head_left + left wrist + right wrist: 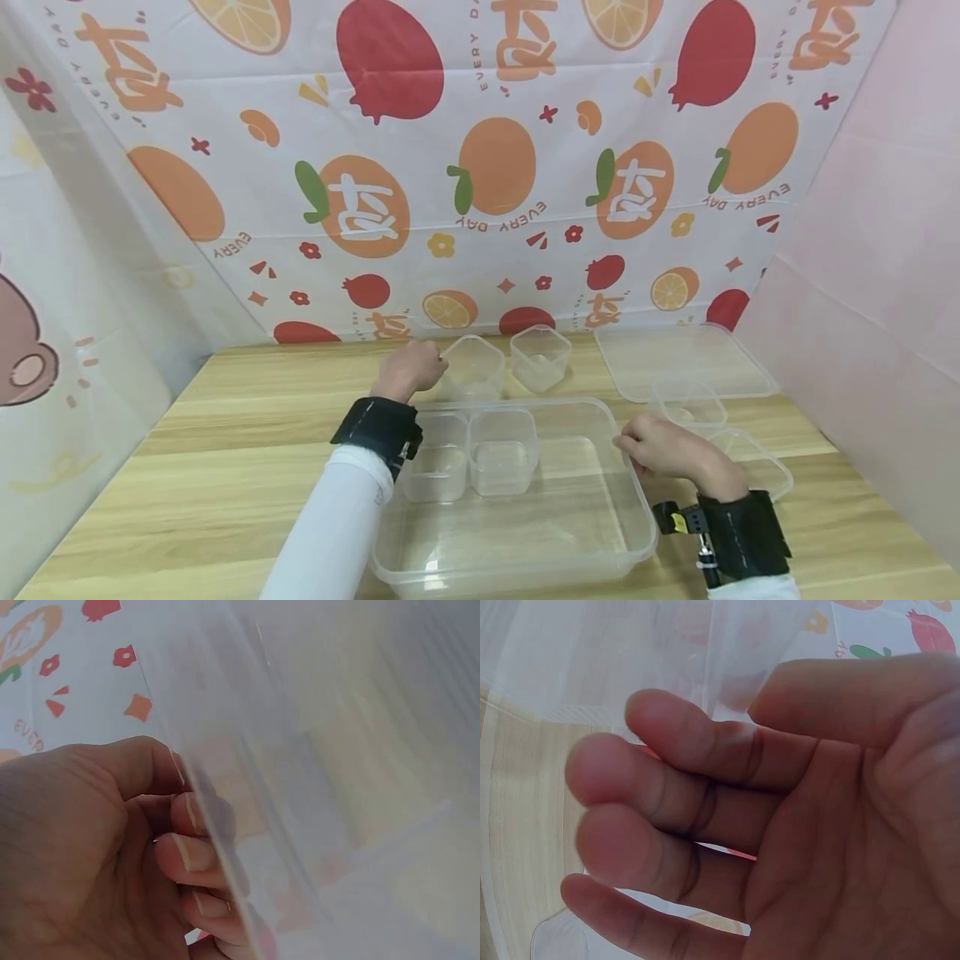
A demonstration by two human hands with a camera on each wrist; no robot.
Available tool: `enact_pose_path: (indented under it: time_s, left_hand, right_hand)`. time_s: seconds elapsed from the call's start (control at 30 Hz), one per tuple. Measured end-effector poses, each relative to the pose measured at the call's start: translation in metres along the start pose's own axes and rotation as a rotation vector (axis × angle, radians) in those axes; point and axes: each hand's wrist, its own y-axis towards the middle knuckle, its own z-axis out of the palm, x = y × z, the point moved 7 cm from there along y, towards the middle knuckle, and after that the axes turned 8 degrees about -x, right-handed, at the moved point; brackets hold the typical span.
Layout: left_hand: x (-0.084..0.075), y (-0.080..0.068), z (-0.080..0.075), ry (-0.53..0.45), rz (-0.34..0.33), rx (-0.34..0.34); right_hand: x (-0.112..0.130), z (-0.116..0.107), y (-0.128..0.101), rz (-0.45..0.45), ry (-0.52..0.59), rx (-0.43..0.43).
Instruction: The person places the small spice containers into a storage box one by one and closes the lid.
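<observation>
With curled fingers and thumb, my left hand (408, 369) pinches the left rim of a small clear plastic container (476, 367) behind the big box; the left wrist view has this hand (112, 840) close against a clear wall. A large clear plastic box (555, 533) stands in front. Two small clear containers, one (437, 467) at the left and another (502, 467) beside it, sit in its back left part. My right hand (667, 450) is at the box's right rim, its fingers (615, 772) loosely bent and holding nothing that I can see.
Another small clear container (540, 360) stands at the back. A large clear lid (682, 358) lies at the back right. Two more small clear pieces, one (690, 404) behind my right hand and one (757, 467) beside it, are on the wooden table (187, 483). Printed cloth (495, 275) hangs behind.
</observation>
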Motion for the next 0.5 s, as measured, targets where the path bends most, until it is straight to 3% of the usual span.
enact_pose_path:
  time_s: [0.5]
  left_hand:
    - [-0.001, -0.0002, -0.0066, -0.027, 0.011, -0.003]
  right_hand:
    - [-0.0015, -0.0004, 0.0007, 0.006, -0.002, 0.0]
